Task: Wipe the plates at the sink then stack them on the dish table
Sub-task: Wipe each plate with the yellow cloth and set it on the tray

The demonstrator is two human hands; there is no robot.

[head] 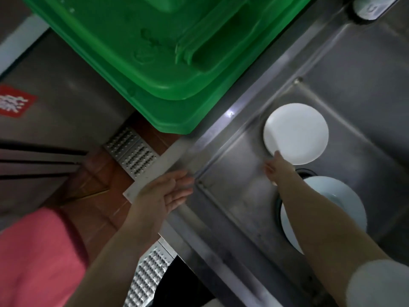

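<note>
The right hand [279, 169] reaches into the steel sink [239, 196], its grip pinched on the near rim of a white plate [295, 134]. More plates [345, 196] lie under that forearm. The left hand [164, 193] hovers flat, grip apart, at the sink's edge, below a green bin [155, 52].

The right forearm crosses the lower white plate [345, 196], hiding its middle and part of the drain [304, 171] behind it. The right hand [277, 168] is motion-blurred, so its fingers on the upper plate [296, 132] cannot be made out. The green bin [155, 52] is cut off by the top edge. The red label [15, 100] is too blurred to read.
</note>
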